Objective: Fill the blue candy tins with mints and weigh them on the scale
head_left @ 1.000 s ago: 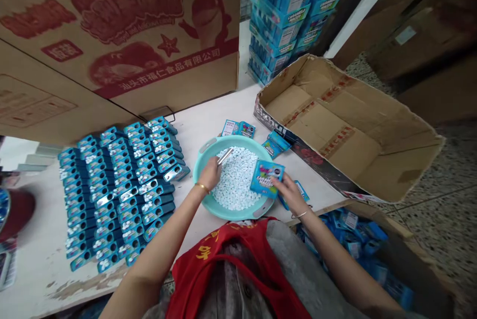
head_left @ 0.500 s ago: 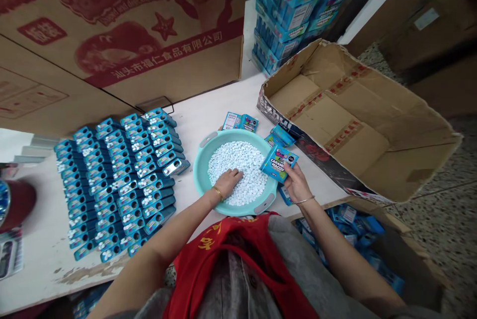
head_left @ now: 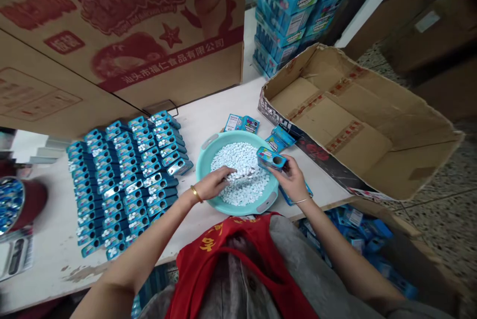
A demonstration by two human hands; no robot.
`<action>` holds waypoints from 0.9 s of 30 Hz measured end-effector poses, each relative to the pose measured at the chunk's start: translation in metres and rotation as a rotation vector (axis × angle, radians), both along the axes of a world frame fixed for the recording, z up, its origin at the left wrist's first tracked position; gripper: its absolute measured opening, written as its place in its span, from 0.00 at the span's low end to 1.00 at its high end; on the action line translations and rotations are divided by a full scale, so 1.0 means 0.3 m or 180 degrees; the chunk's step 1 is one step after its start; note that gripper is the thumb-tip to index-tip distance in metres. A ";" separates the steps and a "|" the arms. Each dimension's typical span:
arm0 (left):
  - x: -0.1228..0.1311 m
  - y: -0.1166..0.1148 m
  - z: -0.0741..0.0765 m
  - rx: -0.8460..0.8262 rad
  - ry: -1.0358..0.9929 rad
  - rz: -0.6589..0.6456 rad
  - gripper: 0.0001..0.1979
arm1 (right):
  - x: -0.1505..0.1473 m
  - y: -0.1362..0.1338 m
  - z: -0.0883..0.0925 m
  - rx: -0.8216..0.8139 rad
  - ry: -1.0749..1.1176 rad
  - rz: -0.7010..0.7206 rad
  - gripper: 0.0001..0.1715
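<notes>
Left hand (head_left: 213,185) pinches white candies (head_left: 238,156) inside the teal basin (head_left: 204,157). Right hand (head_left: 295,180) grips a blue box (head_left: 271,159) over its right rim.

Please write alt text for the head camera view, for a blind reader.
A person's right hand holds a small blue box over a teal basin of white tablets while the left hand touches them. Rows of blue boxes lie left of it, an open carton right.

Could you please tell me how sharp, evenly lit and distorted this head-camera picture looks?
Head view: soft even light, no harsh glare or shadows; the basin and rows of blue boxes are sharp; the left hand blurs over the candies; the small box in the right hand is clear; wide-angle stretch bends the open carton.
</notes>
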State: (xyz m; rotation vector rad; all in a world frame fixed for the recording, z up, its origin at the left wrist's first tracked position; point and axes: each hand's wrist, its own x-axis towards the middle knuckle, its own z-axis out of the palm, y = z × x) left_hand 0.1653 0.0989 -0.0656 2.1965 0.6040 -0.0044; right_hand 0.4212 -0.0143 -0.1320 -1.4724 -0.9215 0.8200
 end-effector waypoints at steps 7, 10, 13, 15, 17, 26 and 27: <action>0.074 0.035 0.253 0.0816 0.0663 -0.0348 0.16 | -0.074 0.024 0.006 0.0183 -0.1531 0.0674 0.20; 0.151 0.009 0.313 0.1242 0.1501 -0.0497 0.15 | -0.103 0.023 0.003 0.0259 -0.1722 0.0780 0.22; 0.228 -0.038 0.357 0.1543 0.2098 -0.0506 0.15 | -0.121 0.018 -0.011 0.0340 -0.1767 0.0817 0.22; 0.268 -0.074 0.379 0.1700 0.2278 -0.0471 0.17 | -0.129 0.016 -0.023 0.0352 -0.1736 0.0811 0.22; 0.288 -0.103 0.398 0.1828 0.2294 -0.0432 0.17 | -0.134 0.015 -0.035 0.0334 -0.1679 0.0788 0.22; 0.127 0.072 0.135 0.1765 0.1765 0.0601 0.20 | -0.094 0.022 -0.050 0.0210 -0.1479 0.0417 0.22; 0.111 0.096 0.057 0.1642 0.1795 0.0628 0.21 | -0.086 0.023 -0.048 0.0193 -0.1435 0.0337 0.21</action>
